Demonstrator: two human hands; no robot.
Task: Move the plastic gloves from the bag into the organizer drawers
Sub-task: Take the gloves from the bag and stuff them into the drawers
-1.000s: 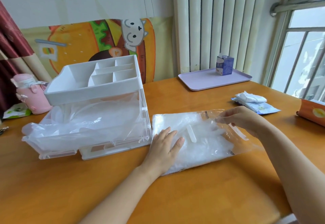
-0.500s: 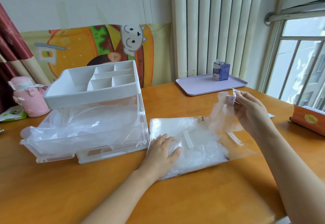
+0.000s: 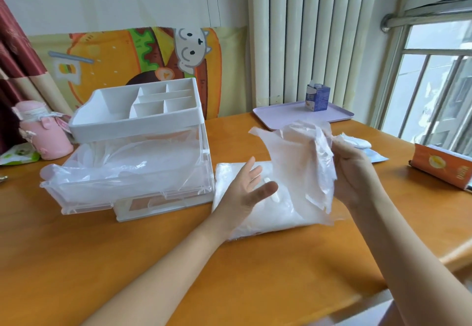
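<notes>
A clear bag of plastic gloves [image 3: 270, 213] lies flat on the orange table, right of the organizer [image 3: 138, 151]. The organizer has a white divided top tray and a clear drawer [image 3: 84, 192] pulled out at the left, with thin plastic gloves piled in it. My right hand [image 3: 355, 172] holds a crumpled clear plastic glove [image 3: 298, 151] lifted above the bag. My left hand [image 3: 247, 185] hovers over the bag's left end, palm turned up and fingers spread, holding nothing.
A lilac tray [image 3: 286, 116] with a small blue carton [image 3: 317, 97] sits at the back by the radiator. A wipes pack [image 3: 375, 158] and an orange box [image 3: 441, 169] lie at the right. A pink bottle [image 3: 40, 131] stands at the left.
My right hand pulled a glove out of the bag and raised it. My left hand lifted off the bag and turned palm up.
</notes>
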